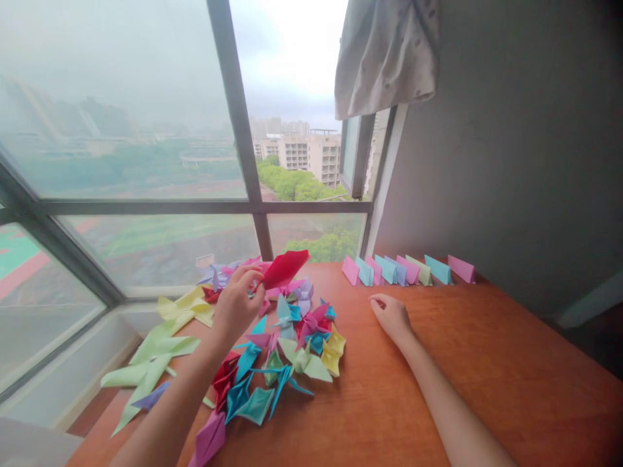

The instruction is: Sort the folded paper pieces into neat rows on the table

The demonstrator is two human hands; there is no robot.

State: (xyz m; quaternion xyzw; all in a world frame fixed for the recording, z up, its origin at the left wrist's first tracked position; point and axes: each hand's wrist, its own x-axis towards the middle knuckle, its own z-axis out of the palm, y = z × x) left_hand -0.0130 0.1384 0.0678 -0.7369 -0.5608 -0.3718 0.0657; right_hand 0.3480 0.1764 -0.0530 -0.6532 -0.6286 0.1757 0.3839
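Note:
My left hand point(237, 301) pinches a red folded paper piece point(285, 267) and holds it lifted just above a heap of colourful origami cranes point(285, 344) on the wooden table point(438, 376). My right hand point(392, 316) rests on the bare wood to the right of the heap, fingers curled loosely, holding nothing that I can see. Behind it, a row of folded paper pieces point(407, 270) in pink, blue, purple and green stands upright along the table's far edge.
Pale green and yellow paper cranes point(156, 353) spread over the table's left edge by the large window point(146, 162). A grey wall point(511, 143) bounds the right side, with a curtain point(387, 52) bunched above. Bare wood lies to the right of the heap.

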